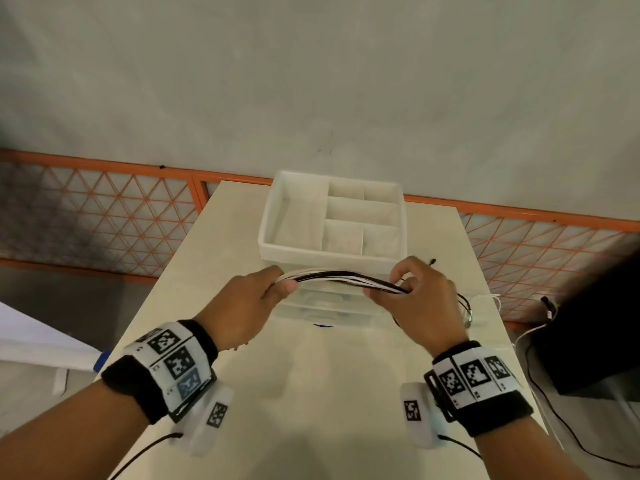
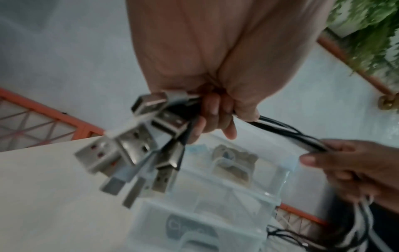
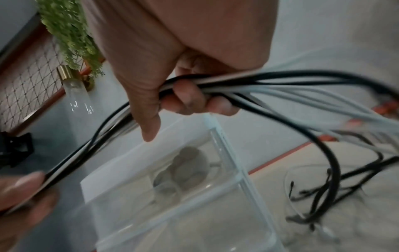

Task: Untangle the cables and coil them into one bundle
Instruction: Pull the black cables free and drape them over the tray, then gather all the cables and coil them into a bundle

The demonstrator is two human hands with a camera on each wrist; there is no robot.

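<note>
While both hands hover above the pale table (image 1: 311, 393), a bunch of black and white cables (image 1: 346, 277) stretches between them in a shallow arch. The left hand (image 1: 242, 306), at about 9 o'clock from the middle of the bunch, has its fingers and thumb curled tight round one end. In the left wrist view a cluster of metal plugs (image 2: 138, 146) sticks out below that fist, fanned and blurred. The right hand (image 1: 412, 299), at 3 o'clock, also wraps its fingers round the cables, with the thumb lying along them. Past this hand the loose lengths (image 3: 323, 136) spread apart and droop toward the table, where their thin dark ends (image 3: 313, 196) lie in a tangle at roughly 4 o'clock from the hand. A white divided tray (image 1: 332, 216) sits at 12 o'clock, just beyond the cables, on top of a clear plastic drawer box (image 1: 318, 306) directly beneath the bunch. An orange lattice fence (image 1: 104, 216) runs behind the table.
</note>
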